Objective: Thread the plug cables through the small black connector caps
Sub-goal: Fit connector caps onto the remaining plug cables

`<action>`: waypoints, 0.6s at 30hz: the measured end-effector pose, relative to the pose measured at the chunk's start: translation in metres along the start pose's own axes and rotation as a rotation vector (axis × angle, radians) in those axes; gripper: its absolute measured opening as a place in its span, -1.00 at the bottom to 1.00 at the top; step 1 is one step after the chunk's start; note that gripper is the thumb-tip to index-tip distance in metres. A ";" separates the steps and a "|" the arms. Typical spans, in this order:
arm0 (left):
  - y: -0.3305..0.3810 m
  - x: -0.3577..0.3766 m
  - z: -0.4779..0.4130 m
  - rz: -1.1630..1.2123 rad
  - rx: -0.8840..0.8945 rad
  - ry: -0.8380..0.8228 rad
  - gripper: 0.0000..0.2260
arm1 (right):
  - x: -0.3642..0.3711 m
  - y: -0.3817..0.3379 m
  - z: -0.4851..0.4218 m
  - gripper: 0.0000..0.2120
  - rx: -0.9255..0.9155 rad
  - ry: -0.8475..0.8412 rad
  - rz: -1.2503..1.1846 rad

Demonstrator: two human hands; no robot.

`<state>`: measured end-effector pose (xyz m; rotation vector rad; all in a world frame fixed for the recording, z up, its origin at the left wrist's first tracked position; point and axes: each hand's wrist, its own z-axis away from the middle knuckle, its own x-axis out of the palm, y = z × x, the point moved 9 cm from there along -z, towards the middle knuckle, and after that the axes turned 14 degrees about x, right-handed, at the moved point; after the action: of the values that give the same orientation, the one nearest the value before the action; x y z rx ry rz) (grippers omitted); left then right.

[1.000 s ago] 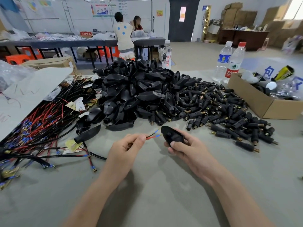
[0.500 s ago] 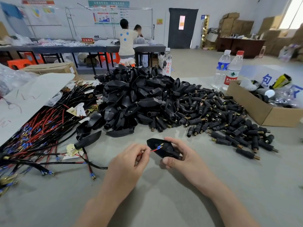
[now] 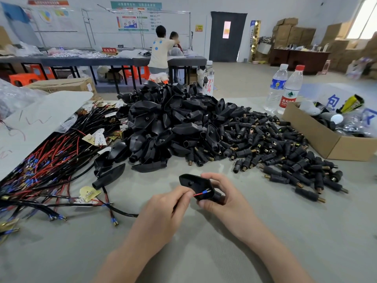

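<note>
Threading step: left hand point(image 3: 163, 209) pinches the cable leads point(image 3: 202, 193) at the black plug shell point(image 3: 192, 183) clamped in the right hand point(image 3: 226, 203); next, likely steering them into its neck.

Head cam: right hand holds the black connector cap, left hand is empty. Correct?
Not quite. The head view shows that the left hand is not empty: it pinches the red and blue wire ends, whose tips lie at the black connector cap. The right hand does hold that cap.
</note>
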<state>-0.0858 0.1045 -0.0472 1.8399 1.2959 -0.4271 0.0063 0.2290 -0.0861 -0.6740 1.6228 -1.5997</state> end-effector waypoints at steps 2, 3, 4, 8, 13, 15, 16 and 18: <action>0.000 0.005 0.001 0.005 -0.004 -0.048 -0.79 | 0.002 -0.001 0.001 -0.47 -0.007 -0.012 0.020; -0.001 0.007 0.002 -0.001 -0.005 -0.069 -0.79 | 0.004 -0.001 0.002 -0.48 -0.010 -0.019 0.031; -0.001 0.008 0.002 -0.014 -0.006 -0.082 -0.80 | 0.004 -0.002 0.002 -0.49 -0.013 -0.023 0.041; 0.006 0.003 0.001 -0.079 0.041 -0.051 -0.87 | 0.006 -0.004 0.003 -0.49 -0.012 -0.039 0.037; 0.018 -0.011 -0.003 -0.229 0.131 0.033 -0.79 | 0.007 0.000 0.002 -0.59 0.033 -0.047 0.008; 0.020 -0.015 -0.005 -0.250 0.156 0.074 -0.78 | 0.004 0.001 0.002 -0.61 0.027 -0.021 0.024; 0.020 -0.016 -0.005 -0.252 0.157 0.084 -0.79 | 0.002 0.000 0.003 -0.60 0.017 -0.006 0.046; 0.016 -0.015 -0.004 -0.242 0.132 0.084 -0.80 | 0.001 -0.003 0.005 -0.59 -0.003 0.024 0.119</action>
<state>-0.0784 0.0970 -0.0279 1.8308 1.5897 -0.5822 0.0095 0.2249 -0.0829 -0.5516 1.6519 -1.5253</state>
